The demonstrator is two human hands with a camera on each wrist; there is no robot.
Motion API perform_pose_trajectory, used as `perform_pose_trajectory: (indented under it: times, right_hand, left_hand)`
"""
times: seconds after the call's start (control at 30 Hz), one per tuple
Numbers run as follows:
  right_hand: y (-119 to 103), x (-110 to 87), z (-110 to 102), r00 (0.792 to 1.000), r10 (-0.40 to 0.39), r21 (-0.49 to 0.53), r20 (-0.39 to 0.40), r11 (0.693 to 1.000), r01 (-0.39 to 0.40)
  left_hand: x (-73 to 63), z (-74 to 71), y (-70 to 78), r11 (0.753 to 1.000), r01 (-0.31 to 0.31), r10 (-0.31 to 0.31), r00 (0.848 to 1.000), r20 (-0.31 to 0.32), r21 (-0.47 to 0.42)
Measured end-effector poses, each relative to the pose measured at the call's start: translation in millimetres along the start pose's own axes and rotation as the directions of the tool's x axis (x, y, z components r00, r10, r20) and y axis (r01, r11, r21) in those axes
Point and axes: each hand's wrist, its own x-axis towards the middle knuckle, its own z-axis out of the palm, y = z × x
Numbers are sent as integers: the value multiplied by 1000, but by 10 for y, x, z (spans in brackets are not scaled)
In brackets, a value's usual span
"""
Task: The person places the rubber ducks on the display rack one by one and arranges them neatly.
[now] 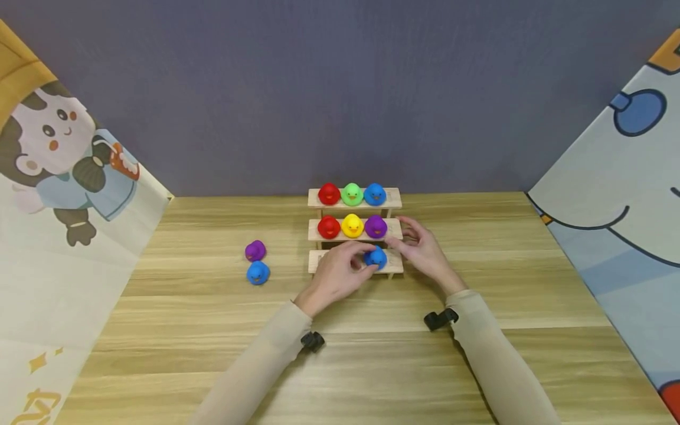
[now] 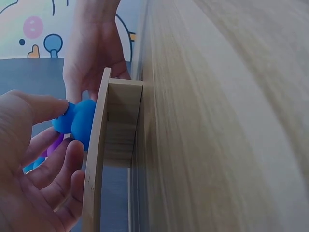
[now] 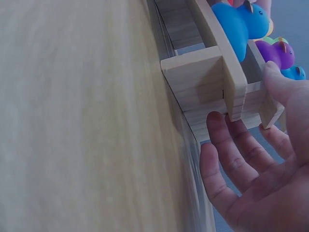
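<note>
A three-tier wooden display rack (image 1: 314, 229) stands against the back of the table. My left hand (image 1: 340, 273) pinches a blue rubber duck (image 2: 83, 123) between thumb and fingers at the right part of the lowest shelf; its base meets the board. My right hand (image 1: 423, 251) holds the right end of the middle shelf (image 3: 271, 110), thumb on one side and a finger on the other. On that shelf sit a red duck (image 1: 329, 227), a yellow duck (image 1: 352, 226) and a purple duck (image 1: 376, 226). Part of the lowest shelf is hidden behind my left hand.
The top shelf bears a red duck (image 1: 329, 194), a green duck (image 1: 352, 195) and a blue duck (image 1: 375, 195). Left of the rack, another purple duck (image 1: 255, 251) and blue duck (image 1: 258, 273) lie on the wooden table (image 1: 212, 330). A grey wall (image 1: 340, 94) rises behind.
</note>
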Motion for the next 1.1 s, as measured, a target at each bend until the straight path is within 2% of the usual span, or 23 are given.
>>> perform_pose_trajectory:
  times: [0.27, 0.5, 0.8, 1.1]
  right_hand:
    - [-19, 14, -18, 1000, 9, -13, 3, 1000, -9]
    - [-24, -10, -28, 1000, 20, -10, 2, 1000, -20]
    - [1, -13, -21, 1000, 25, -36, -6, 999, -25]
    - [-12, -27, -9, 1000, 11, -50, -4, 999, -11]
  left_hand:
    - [-155, -133, -46, 1000, -6, 6, 999, -35, 2]
    - [-343, -284, -182, 1000, 7, -6, 996, -87, 12]
    - [-559, -475, -341, 999, 32, -28, 993, -113, 33]
    - [-826, -841, -499, 990, 93, -75, 985, -158, 109]
